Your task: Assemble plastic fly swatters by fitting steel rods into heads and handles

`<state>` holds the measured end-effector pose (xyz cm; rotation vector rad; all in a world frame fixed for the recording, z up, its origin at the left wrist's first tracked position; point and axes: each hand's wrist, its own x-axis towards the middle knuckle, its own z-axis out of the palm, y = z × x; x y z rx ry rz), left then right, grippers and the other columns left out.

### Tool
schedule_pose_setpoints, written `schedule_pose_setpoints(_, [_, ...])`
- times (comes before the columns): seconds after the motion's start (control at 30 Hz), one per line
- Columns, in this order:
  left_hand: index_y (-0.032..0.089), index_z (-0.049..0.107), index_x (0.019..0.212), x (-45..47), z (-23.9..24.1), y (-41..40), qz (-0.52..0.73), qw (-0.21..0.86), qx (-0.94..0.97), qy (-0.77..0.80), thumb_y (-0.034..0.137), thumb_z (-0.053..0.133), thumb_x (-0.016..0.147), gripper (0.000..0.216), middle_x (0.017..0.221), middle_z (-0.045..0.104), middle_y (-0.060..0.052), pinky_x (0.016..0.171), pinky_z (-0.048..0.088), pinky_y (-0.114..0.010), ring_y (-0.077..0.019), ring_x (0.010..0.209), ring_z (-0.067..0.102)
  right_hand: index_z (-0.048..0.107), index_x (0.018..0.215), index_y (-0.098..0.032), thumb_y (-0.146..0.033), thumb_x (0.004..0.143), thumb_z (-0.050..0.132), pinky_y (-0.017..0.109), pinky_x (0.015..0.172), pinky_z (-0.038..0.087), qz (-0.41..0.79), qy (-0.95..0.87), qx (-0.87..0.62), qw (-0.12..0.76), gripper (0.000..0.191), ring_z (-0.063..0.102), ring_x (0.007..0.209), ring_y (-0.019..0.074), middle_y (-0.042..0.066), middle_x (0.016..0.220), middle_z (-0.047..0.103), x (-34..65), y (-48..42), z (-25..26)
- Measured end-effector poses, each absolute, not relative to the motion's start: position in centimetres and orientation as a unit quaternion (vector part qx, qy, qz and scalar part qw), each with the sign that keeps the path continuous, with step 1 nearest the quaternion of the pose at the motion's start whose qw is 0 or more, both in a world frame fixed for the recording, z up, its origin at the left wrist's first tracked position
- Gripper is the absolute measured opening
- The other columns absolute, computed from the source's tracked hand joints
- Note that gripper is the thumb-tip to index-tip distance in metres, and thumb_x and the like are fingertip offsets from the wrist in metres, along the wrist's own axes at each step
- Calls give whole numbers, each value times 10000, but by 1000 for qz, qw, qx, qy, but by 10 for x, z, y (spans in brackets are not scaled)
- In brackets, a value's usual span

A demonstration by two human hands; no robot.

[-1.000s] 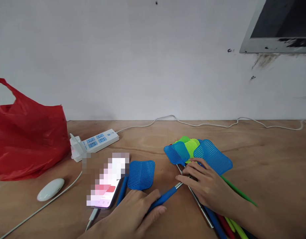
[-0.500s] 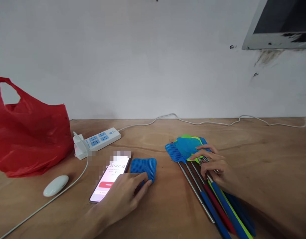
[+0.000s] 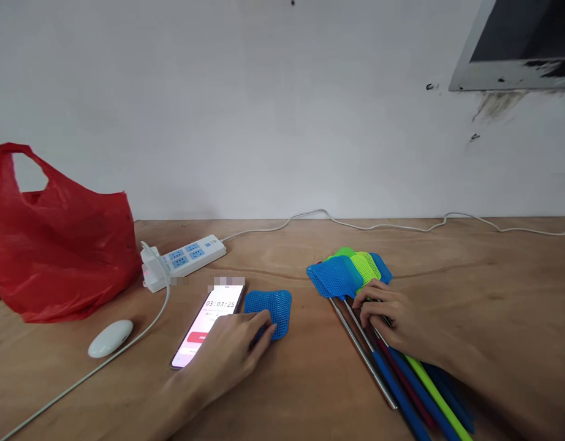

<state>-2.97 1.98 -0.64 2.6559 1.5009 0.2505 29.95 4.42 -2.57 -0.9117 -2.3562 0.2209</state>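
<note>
My left hand (image 3: 241,349) rests on the table with its fingers closed at the lower edge of a loose blue fly swatter head (image 3: 274,306), a mesh piece lying flat. On the right lies a fanned pile of fly swatters, with a blue mesh head (image 3: 335,277), a yellow-green head (image 3: 366,267) and a green head (image 3: 345,252) overlapping. Over their metal shafts, just below the heads, my right hand (image 3: 386,312) has its fingers curled round a fly swatter; which shaft it grips is partly hidden. Blue, dark red and yellow-green handles (image 3: 436,392) pass beneath my right forearm.
Beside my left hand lies a lit phone (image 3: 213,312). Farther left are a white power strip (image 3: 197,252) with a plugged-in charger, a white oval object (image 3: 110,338) and a red plastic bag (image 3: 66,257). A white cable (image 3: 383,226) runs along the wall.
My right hand has drawn back slightly toward me, its fingers curling more, and the yellow-green head shows more. The top blue head has shifted left. My left hand has barely moved.
</note>
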Motion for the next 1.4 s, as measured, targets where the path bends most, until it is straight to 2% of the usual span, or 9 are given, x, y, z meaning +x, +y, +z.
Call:
schedule_pose_setpoints(0.13, [218, 536, 839, -32, -3, 22, 69, -13, 841, 537, 325, 332, 1036, 302, 714, 668, -15, 559, 308, -292, -211, 620, 639, 634, 819, -203, -16, 896, 466, 410, 800, 492, 61, -882, -353, 306, 262, 585, 905, 226, 63, 912, 686, 295, 39, -20])
schedule_pose_setpoints(0.3, [206, 539, 799, -34, 1, 23, 33, -87, 809, 580, 335, 354, 1024, 318, 701, 688, -38, 506, 232, -274, -214, 587, 651, 651, 911, -207, -39, 886, 526, 400, 796, 488, 51, -885, -353, 299, 211, 581, 872, 227, 50, 873, 672, 286, 30, -15])
schedule_pose_setpoints(0.47, [201, 550, 801, -31, 0, 22, -16, -74, 818, 571, 321, 358, 1034, 325, 692, 693, -46, 508, 239, -276, -221, 603, 661, 654, 971, -204, -113, 916, 561, 402, 798, 459, 79, -896, -353, 256, 141, 544, 882, 227, 46, 892, 658, 276, 19, -11])
schedule_pose_setpoints(0.73, [204, 528, 761, -30, -7, 17, 19, -33, 877, 479, 302, 361, 1038, 337, 662, 665, -22, 515, 197, -304, -200, 560, 621, 662, 868, -214, -140, 890, 631, 412, 794, 427, 99, -897, -366, 227, 84, 524, 871, 226, 29, 855, 651, 270, 14, -11])
schedule_pose_setpoints(0.87, [211, 499, 743, -29, -6, 14, 53, 9, 890, 452, 297, 385, 1022, 314, 613, 620, 9, 514, 223, -289, -170, 509, 565, 627, 821, -217, -140, 866, 662, 421, 812, 420, 96, -898, -375, 209, 96, 523, 855, 225, 14, 823, 648, 270, 14, -12])
schedule_pose_setpoints(1.13, [211, 505, 743, -32, -12, 14, 20, -38, 881, 472, 303, 395, 1012, 306, 640, 627, -14, 500, 213, -301, -194, 525, 578, 502, 778, -219, -76, 769, 654, 369, 727, 375, 40, -878, -427, 213, 209, 503, 801, 222, -1, 761, 592, 267, 10, -13])
schedule_pose_setpoints(1.27, [207, 496, 732, -30, -13, 12, 15, -17, 905, 426, 212, 407, 976, 260, 681, 629, -18, 509, 241, -299, -180, 550, 578, 468, 763, -224, -75, 738, 625, 359, 703, 348, 10, -867, -447, 219, 218, 503, 779, 228, -8, 721, 572, 262, 8, -14])
schedule_pose_setpoints(1.4, [207, 473, 727, -27, -5, 10, 19, 21, 929, 370, 96, 451, 858, 172, 747, 646, -17, 541, 302, -303, -182, 630, 588, 431, 744, -227, -51, 674, 622, 324, 641, 329, -14, -861, -456, 227, 270, 508, 740, 225, -5, 698, 556, 259, 7, -16])
